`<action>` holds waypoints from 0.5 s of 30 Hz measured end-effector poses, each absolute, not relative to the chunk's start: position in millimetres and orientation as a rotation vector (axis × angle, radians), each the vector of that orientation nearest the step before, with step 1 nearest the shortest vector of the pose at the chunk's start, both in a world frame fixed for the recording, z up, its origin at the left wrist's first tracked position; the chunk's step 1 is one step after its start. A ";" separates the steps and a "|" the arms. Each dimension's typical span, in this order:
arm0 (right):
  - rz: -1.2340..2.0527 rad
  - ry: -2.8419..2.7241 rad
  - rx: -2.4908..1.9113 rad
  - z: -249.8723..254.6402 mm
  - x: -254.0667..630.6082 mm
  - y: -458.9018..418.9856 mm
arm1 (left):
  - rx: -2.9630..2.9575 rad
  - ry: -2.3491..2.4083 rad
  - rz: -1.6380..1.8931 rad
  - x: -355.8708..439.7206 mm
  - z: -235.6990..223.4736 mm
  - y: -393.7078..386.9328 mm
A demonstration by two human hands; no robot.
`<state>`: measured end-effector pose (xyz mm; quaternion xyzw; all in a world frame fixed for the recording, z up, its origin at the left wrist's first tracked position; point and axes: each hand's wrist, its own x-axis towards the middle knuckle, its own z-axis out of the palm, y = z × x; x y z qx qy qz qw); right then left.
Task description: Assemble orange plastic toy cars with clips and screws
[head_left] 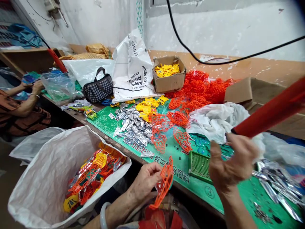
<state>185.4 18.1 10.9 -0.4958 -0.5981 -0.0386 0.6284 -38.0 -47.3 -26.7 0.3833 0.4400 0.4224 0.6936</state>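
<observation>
My left hand [149,179] pinches an orange openwork plastic piece [164,183] above the table's front edge. Blurred by movement, my right hand [231,162] is raised just under the black-tipped end of a red cylindrical tool [269,109]. Whether its curled fingers touch the tool or hold anything is unclear. Beside it lies a green perforated basket [200,165]. Orange lattice pieces [182,140], a pile of small silvery pieces [134,125] and yellow plastic parts [146,108] spread over the green tabletop [176,163].
At lower left, a white sack [45,171] holds assembled orange and yellow pieces [91,173]. Behind are a carton [169,81] of yellow parts, a printed white bag [133,70] and a checked pouch [98,87]. Silvery strips [278,181] lie right. A co-worker's hands [35,86] are far left.
</observation>
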 end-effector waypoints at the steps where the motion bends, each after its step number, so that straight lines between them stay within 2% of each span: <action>1: -0.009 -1.500 -1.099 6.5 170.1 21.0 | 0.849 0.990 0.966 -44.1 -28.7 -52.5; 3: 0.447 -1.855 -1.062 -4.1 136.6 28.8 | 0.803 1.019 1.014 -55.8 -33.5 -62.4; 5: 0.689 -2.172 -0.998 -17.5 104.9 36.8 | 0.753 1.095 1.097 -67.0 -38.2 -70.2; 10: 0.770 -2.362 -1.072 -49.6 61.7 45.2 | 0.717 1.294 1.341 -91.3 -47.1 -77.0; 15: 0.818 -2.331 -1.247 -59.5 59.0 47.2 | 0.765 1.398 1.338 -100.2 -55.4 -72.3</action>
